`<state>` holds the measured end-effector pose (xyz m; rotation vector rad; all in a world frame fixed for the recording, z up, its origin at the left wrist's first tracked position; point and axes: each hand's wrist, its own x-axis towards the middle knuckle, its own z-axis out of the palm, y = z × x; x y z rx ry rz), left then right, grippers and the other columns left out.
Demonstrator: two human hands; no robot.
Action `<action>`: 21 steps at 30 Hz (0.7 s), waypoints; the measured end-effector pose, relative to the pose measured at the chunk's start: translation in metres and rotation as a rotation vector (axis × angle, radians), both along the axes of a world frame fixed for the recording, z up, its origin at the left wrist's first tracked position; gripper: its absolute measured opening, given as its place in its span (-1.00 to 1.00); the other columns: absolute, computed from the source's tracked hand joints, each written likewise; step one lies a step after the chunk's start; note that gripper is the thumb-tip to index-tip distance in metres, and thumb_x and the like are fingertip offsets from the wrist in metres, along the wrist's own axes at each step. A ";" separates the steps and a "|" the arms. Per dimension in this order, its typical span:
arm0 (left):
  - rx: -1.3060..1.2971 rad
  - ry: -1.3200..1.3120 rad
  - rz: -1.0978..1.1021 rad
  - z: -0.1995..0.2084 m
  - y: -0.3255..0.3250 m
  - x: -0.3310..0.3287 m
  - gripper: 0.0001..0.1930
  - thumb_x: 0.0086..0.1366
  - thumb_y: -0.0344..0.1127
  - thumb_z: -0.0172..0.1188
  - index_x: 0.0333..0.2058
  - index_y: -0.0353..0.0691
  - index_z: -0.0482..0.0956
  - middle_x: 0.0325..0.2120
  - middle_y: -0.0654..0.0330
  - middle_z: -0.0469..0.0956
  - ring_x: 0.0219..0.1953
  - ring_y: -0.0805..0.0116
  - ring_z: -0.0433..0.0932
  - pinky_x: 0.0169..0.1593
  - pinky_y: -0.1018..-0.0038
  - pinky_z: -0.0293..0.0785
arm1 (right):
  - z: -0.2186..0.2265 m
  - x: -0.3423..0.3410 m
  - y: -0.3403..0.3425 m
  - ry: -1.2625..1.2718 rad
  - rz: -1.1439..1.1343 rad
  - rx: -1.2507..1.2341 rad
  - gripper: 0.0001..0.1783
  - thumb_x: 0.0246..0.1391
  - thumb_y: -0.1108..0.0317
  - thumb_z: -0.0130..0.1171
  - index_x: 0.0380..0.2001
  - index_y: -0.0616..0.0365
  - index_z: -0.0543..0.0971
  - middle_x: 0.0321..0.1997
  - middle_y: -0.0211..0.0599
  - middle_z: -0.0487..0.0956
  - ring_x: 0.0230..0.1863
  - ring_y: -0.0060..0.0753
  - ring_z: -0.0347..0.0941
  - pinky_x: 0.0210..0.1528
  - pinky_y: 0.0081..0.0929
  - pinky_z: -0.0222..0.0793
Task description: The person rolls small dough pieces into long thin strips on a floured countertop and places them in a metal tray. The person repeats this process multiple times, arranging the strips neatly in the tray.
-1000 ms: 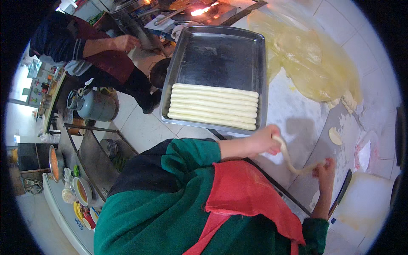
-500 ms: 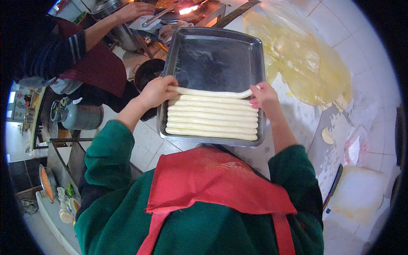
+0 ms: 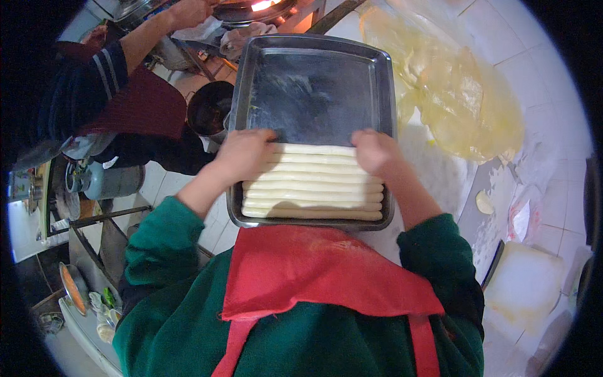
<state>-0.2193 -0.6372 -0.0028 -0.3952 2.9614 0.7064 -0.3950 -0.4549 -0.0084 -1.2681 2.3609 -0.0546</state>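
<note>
A dark metal baking tray [image 3: 312, 43] is in front of me, its near half filled with several long pale dough strips [image 3: 313, 187] lying side by side. The farthest dough strip [image 3: 314, 149] lies along the row, its ends covered by my hands. My left hand [image 3: 247, 154] is over its left end, and my right hand [image 3: 375, 152] over its right end. Both hands are bent inward and touch the dough. Motion blurs their fingers, so whether they grip the strip does not show.
Crumpled yellowish plastic sheeting [image 3: 465, 94] covers the worktop at right, with a small dough piece [image 3: 484, 202] and white board [image 3: 524, 283] nearer me. At far left another person's arm [image 3: 147, 41] reaches toward a stove with flame [image 3: 265, 5]. A dark pot [image 3: 210, 107] stands beyond the tray's left side.
The farthest strip, held up by its ends before, now lies against the others. My hands have moved inward along it and lower. The other person's arm has shifted up and left.
</note>
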 end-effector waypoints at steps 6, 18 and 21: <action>0.072 -0.033 -0.052 -0.008 0.030 -0.011 -0.65 0.18 -0.21 0.09 -0.04 -0.07 0.48 -0.19 0.16 0.52 -0.05 0.05 0.44 -0.02 0.13 0.31 | -0.011 0.035 0.005 0.126 0.043 -0.253 -0.76 0.10 0.24 -0.03 -0.24 0.08 0.53 -0.20 -0.18 0.51 -0.08 -0.09 0.41 -0.01 -0.17 0.27; 0.259 -0.243 0.027 0.000 -0.021 0.008 -0.65 0.28 -0.27 0.03 0.01 -0.28 0.44 -0.11 -0.07 0.52 -0.03 -0.03 0.47 0.08 0.28 0.36 | -0.006 0.008 0.073 -0.052 -0.275 -0.711 -0.68 0.09 0.47 -0.05 -0.07 0.15 0.50 -0.06 -0.08 0.51 -0.01 -0.04 0.41 0.08 -0.25 0.29; 0.092 -0.153 -0.030 0.013 0.006 -0.024 -0.57 0.29 -0.14 0.03 0.07 -0.23 0.41 -0.02 -0.08 0.48 0.06 -0.06 0.41 0.10 0.27 0.33 | -0.014 0.002 0.114 -0.023 -0.715 -1.026 -0.68 0.14 0.50 -0.09 -0.04 0.19 0.48 -0.07 -0.07 0.53 -0.02 -0.11 0.45 0.08 -0.34 0.32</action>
